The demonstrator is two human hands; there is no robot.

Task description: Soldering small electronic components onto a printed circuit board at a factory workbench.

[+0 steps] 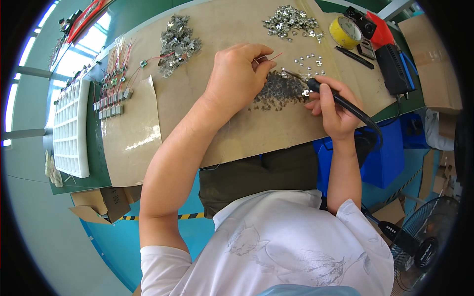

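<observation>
My left hand [236, 69] is closed in a pinch over the middle of the bench, and a thin red wire [277, 55] sticks out from its fingertips. In my right hand [338, 114] is a black soldering iron [341, 100], its metal tip pointing left toward my left fingers. A small shiny metal clip [306, 92] shows beside the right fingers; whether they hold it I cannot tell. Below the iron's tip spreads a patch of dark granular bits [280, 92]. Loose metal clips [309, 56] lie just beyond the iron.
Metal pieces form a grey heap [178, 47] and a shiny heap [290, 22]. Wired small parts [112, 98] and a white gridded tray [70, 130] sit left. At right are yellow tape [344, 32], a black tool [354, 57], a black box [393, 69] and a fan [427, 246].
</observation>
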